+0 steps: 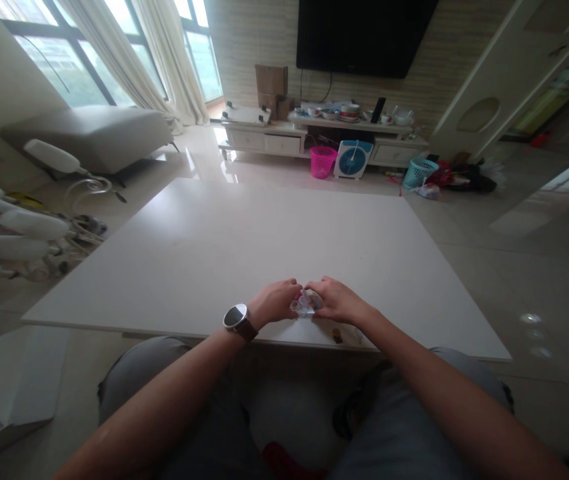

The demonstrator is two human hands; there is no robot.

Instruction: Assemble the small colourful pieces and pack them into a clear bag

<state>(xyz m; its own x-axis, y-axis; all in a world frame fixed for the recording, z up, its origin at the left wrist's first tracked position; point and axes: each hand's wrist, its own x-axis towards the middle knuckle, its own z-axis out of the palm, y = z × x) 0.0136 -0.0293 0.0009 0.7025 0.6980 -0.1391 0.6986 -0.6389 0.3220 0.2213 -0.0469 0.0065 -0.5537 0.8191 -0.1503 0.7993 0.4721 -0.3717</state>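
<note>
Both hands meet near the front edge of the white table [264,233]. Between them is a small clear plastic bag [306,304] with colourful bits showing inside; its exact contents are too small to make out. My left hand [278,300], with a watch [237,317] on its wrist, is closed on the bag's left side. My right hand [333,300] pinches the right side. A small brown and yellow piece [337,335] lies on the table just below my right hand. A faint clear scrap [358,335] is beside it.
My knees are under the table's front edge. Lamp parts with white shades [34,225] crowd the left side. Beyond the table stand a pink basket [323,162], a blue fan [353,160] and a low cabinet [282,141]. A grey ottoman [99,133] is by the window.
</note>
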